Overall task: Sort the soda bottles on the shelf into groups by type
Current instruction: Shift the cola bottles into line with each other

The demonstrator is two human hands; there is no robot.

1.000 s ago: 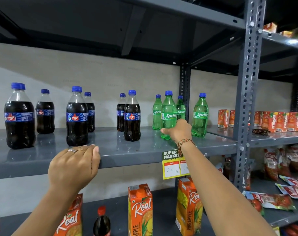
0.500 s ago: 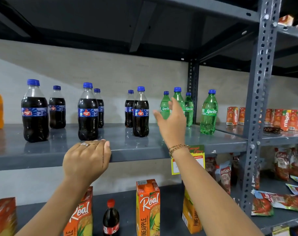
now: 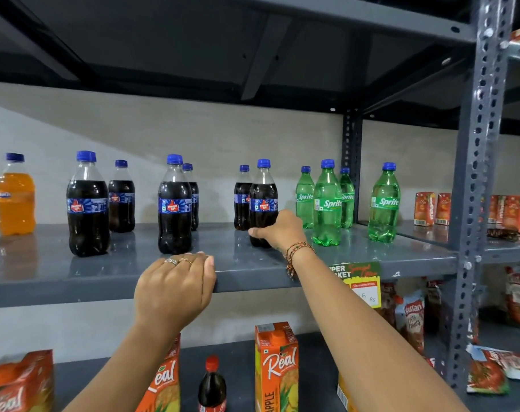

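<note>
On the grey shelf [image 3: 371,260] stand several dark cola bottles with blue caps, several green Sprite bottles [image 3: 327,203] on the right, and one orange soda bottle [image 3: 15,197] at the far left. My right hand [image 3: 279,230] wraps the lower part of the rightmost front cola bottle [image 3: 263,200], which stands upright on the shelf. My left hand [image 3: 175,289] rests over the shelf's front edge, fingers curled on it, just in front of another cola bottle [image 3: 175,206].
A perforated steel upright [image 3: 472,173] stands at the right, with small juice cartons [image 3: 425,208] beyond it. Below are Real juice cartons [image 3: 276,367], a small red-capped cola bottle [image 3: 212,385] and snack packets [image 3: 410,316]. A price tag [image 3: 362,283] hangs from the shelf edge.
My right hand left the front Sprite bottle, lifted open, then moved left and closed around the rightmost cola bottle. The view shifted left, bringing the orange bottle into sight. My left hand stayed on the edge.
</note>
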